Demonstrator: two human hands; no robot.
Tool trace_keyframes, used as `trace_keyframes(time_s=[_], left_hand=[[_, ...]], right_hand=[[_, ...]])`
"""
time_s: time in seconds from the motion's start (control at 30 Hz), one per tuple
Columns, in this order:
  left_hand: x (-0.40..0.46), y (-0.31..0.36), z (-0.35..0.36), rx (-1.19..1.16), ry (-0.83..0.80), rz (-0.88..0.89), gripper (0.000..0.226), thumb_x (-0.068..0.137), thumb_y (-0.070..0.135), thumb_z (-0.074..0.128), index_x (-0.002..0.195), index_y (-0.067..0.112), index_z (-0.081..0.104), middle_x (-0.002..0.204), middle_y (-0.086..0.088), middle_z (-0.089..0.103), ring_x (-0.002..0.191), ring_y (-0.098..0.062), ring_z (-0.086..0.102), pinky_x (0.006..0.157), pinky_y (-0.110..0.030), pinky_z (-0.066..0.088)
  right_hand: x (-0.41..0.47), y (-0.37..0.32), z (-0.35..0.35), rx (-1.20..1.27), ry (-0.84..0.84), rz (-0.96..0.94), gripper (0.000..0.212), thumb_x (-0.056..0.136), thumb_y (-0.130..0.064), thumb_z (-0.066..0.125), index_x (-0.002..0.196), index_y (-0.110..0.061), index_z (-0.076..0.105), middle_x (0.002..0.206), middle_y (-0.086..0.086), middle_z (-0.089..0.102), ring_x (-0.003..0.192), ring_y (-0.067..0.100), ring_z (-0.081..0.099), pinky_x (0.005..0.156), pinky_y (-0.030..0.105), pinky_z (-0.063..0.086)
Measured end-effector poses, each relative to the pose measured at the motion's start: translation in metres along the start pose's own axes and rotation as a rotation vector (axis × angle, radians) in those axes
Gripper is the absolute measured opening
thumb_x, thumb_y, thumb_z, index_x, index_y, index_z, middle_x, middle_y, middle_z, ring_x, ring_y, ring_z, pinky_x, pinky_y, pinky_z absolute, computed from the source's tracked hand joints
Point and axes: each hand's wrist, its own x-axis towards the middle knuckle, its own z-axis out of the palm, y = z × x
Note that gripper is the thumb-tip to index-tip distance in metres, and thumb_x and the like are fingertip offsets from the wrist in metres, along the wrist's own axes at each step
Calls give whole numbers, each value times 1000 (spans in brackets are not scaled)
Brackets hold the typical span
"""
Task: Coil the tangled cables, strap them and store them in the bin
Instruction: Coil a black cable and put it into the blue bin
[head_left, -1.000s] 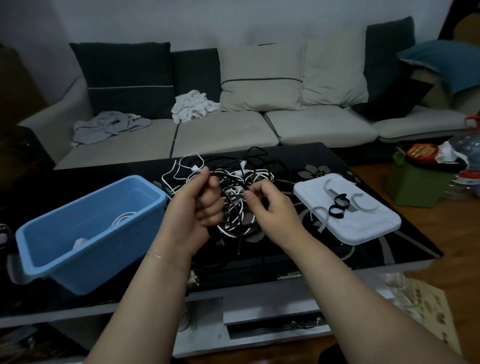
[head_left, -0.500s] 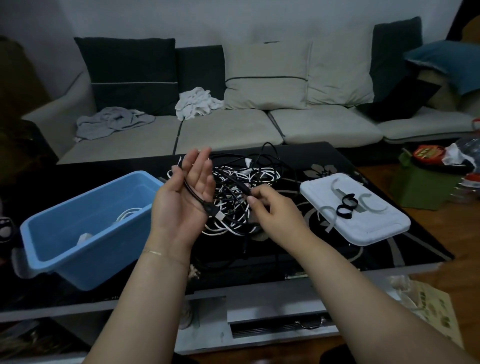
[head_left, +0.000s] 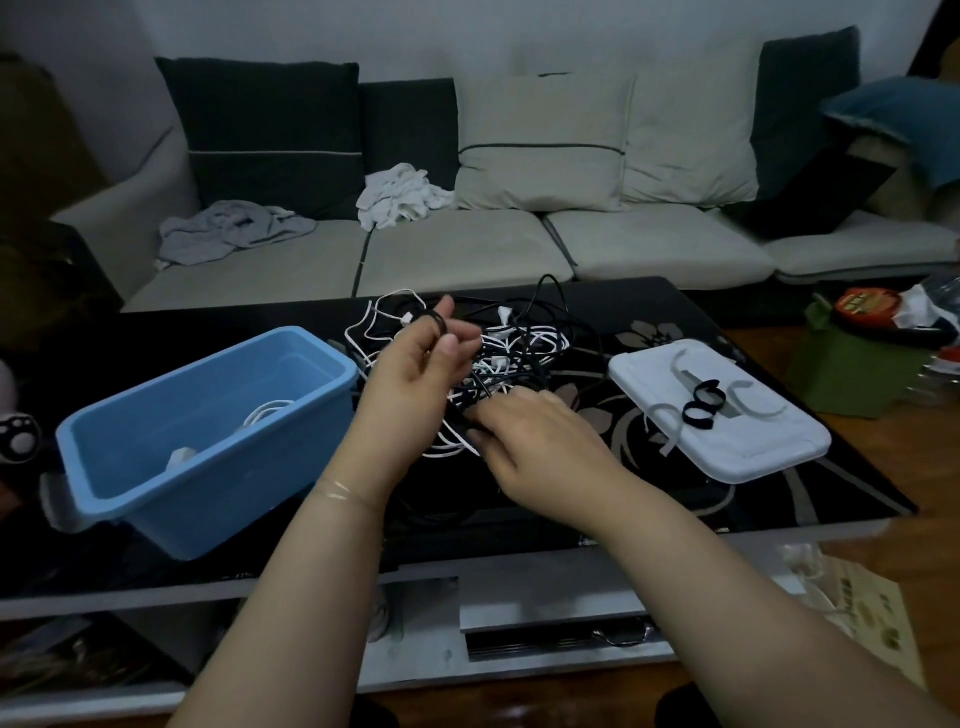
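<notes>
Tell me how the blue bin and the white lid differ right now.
The blue bin is deep, open-topped and left of the cable tangle; the white lid is flat and to its right. The bin holds a white cable; the lid carries loose straps. Both sit on the black table.

Both bare forearms reach forward from the lower edge of the head view. The left hand (head_left: 415, 371) is raised, palm turned inward, its fingers (head_left: 440, 318) partly extended with a black cable (head_left: 480, 387) looped around them. The right hand (head_left: 540, 441) sits lower, back up, its fingers curled and pinching the same cable.
</notes>
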Motion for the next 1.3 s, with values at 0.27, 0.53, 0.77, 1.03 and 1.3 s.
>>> trace_keyframes(time_s=[0.27,0.53,0.77,1.03,1.3], left_hand=[[-4,-5,-1,685,-208,-46,20,100,21,41,98,21,61,84,5,66,66,-8,63,67,-26,50],[-10,1,6,364,-390,-173,40,103,32,36,68,17,49,50,3,50,45,-16,41,50,-28,34],[-15,4,13,68,-448,-252,43,104,27,30,68,10,46,50,-2,43,57,-16,61,61,-23,48],[-15,3,23,-433,-478,-353,45,94,39,35,83,6,64,39,6,26,34,-7,21,40,-17,22],[-12,6,17,-866,-362,-381,45,92,31,35,93,8,74,93,-7,73,44,-4,37,39,-13,31]], right_hand=[[-2,14,-7,-49,106,40,42,78,-63,44,63,-24,53,63,-11,46,74,16,48,74,28,29],[-3,39,-21,258,81,159,32,77,-65,48,86,-34,49,87,-21,49,94,5,44,79,27,40],[-6,39,-19,500,129,217,25,85,-49,58,83,-26,49,75,-15,48,69,-2,44,62,19,32],[-3,34,-10,847,216,319,20,91,-47,48,82,-29,50,71,-27,58,68,-6,51,67,16,38],[-4,53,5,727,170,429,35,97,-52,38,84,-22,54,79,-1,60,74,13,55,73,34,42]])
